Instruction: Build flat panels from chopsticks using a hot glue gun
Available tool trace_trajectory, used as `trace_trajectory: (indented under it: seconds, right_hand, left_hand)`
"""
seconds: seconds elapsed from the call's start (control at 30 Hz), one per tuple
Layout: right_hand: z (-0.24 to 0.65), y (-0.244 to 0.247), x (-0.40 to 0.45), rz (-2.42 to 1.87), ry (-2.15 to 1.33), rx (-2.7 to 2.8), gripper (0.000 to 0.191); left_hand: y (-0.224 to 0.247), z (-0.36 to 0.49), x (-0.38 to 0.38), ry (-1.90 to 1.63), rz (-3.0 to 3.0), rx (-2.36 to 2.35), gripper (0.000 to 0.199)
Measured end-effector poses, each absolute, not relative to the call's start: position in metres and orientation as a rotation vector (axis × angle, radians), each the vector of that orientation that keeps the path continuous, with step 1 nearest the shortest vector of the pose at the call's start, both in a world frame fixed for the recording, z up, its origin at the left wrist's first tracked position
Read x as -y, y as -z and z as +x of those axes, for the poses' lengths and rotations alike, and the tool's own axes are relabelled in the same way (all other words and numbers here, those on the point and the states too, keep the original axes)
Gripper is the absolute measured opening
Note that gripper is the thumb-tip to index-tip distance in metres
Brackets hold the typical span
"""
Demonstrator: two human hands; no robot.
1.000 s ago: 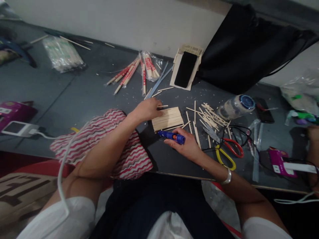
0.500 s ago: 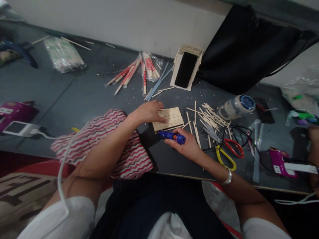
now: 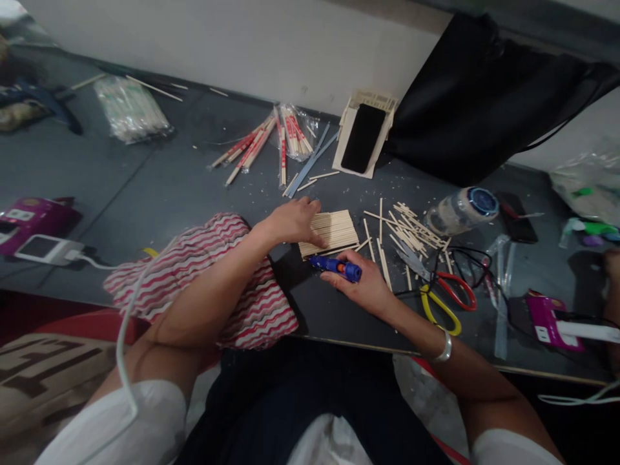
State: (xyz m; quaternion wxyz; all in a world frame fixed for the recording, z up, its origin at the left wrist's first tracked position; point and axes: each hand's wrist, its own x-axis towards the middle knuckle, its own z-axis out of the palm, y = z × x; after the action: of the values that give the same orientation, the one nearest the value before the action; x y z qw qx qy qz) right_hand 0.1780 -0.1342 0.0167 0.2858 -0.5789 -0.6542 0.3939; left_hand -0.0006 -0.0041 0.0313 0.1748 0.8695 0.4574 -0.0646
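Observation:
A flat panel of thin wooden sticks [image 3: 339, 229], laid side by side, lies on the dark table. My left hand [image 3: 298, 221] holds the panel at its left end, thumb on the near side and fingers toward the far edge. In my right hand [image 3: 368, 290] is a blue hot glue gun [image 3: 336, 266], its nozzle pointing left along the panel's near edge. The tip is close to the edge stick; whether it touches cannot be made out. Loose cut sticks [image 3: 411, 229] are scattered right of the panel. Scissors [image 3: 443, 303] with red and yellow handles lie near my right wrist.
A striped cloth [image 3: 261, 303] lies under my left forearm. Behind are wrapped chopsticks [image 3: 252, 152], blue-grey strips [image 3: 307, 165] and a phone [image 3: 363, 139]. A plastic jar [image 3: 460, 212], black cable and purple power box [image 3: 552, 320] stand right. Another person's hand [image 3: 611, 265] shows at the right edge.
My left thumb has come slightly down toward the panel's near edge. The glue gun stays at that edge, almost unmoved. The whole view has shifted a little.

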Motion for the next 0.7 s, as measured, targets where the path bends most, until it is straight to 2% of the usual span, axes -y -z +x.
trace_trajectory:
  seconds: [0.7]
  right_hand:
    - [0.1794,-0.0143,0.1331,-1.548,-0.995,1.812,0.031]
  left_hand:
    - [-0.0306,0.001,0.0022,0.2,2.405,-1.277,0.077]
